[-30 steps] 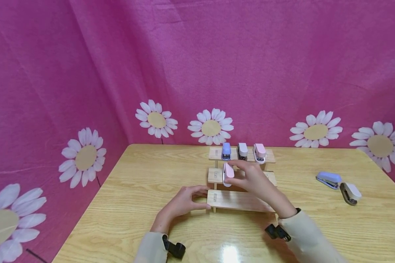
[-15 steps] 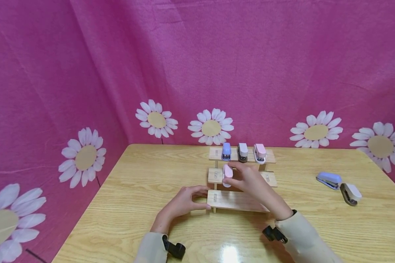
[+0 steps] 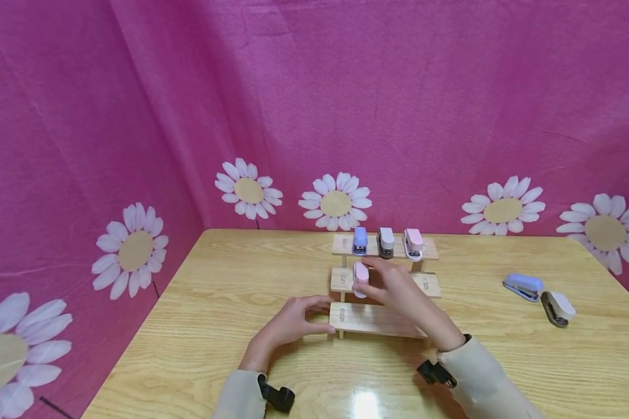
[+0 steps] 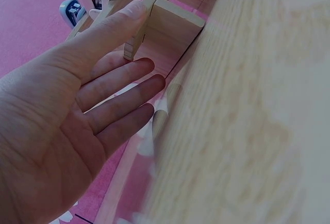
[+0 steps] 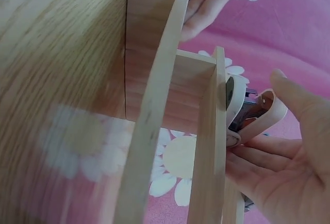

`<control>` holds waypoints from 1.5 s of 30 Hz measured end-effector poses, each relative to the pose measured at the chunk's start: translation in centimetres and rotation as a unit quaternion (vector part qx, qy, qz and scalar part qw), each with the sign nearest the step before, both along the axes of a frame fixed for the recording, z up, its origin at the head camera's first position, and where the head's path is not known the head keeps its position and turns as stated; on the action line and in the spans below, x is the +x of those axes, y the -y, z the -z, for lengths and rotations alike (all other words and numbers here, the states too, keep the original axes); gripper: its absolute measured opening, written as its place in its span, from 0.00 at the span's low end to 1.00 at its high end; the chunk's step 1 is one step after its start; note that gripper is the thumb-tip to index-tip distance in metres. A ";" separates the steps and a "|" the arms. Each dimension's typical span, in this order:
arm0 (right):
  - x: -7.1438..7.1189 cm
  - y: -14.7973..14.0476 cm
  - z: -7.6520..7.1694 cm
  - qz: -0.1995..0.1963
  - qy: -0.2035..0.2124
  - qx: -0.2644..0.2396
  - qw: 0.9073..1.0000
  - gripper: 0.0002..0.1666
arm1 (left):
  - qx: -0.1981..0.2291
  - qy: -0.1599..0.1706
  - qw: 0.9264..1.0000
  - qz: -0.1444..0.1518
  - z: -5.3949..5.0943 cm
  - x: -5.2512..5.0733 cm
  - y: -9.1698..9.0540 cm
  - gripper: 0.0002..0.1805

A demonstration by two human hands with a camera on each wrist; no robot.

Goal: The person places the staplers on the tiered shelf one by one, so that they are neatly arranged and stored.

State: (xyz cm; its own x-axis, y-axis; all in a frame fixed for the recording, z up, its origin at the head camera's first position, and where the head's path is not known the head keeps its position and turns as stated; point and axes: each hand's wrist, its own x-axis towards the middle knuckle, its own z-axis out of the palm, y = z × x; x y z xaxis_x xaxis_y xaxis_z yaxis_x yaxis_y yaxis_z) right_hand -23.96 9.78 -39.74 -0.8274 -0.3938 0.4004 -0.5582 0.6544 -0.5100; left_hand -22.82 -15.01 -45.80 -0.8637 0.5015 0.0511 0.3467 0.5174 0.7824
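Observation:
A pink and white stapler stands near the left end of the middle board of a three-step wooden stand. My right hand holds this stapler between thumb and fingers. In the right wrist view, the stapler's base lies against the board, with my fingers at its far end and the thumb at its front. My left hand grips the left end of the lowest board. In the left wrist view its thumb presses the board's front edge, while the index finger goes behind and the other fingers extend below.
On the top board stand a blue stapler, a white and dark stapler and a pink stapler. Another blue stapler and a white and brown one lie on the table to the right. A pink flowered cloth hangs behind.
The pink stapler has shifted slightly left and settled squarer on the middle board, with my right hand moving along. The left hand keeps its place on the stand.

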 end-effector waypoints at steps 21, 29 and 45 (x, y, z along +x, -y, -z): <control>2.8 -6.2 -1.3 0.011 -0.082 -0.041 0.996 0.30 | -0.004 0.004 1.000 -0.001 0.0 0.1 0.1 0.34; 3.2 -10.8 -1.1 0.030 -0.099 -0.062 0.993 0.33 | 0.002 0.012 1.000 0.000 0.2 0.0 0.1 0.35; 3.5 -22.9 1.2 0.144 0.038 -0.092 0.985 0.30 | -0.001 0.009 1.000 0.000 0.0 0.0 0.0 0.35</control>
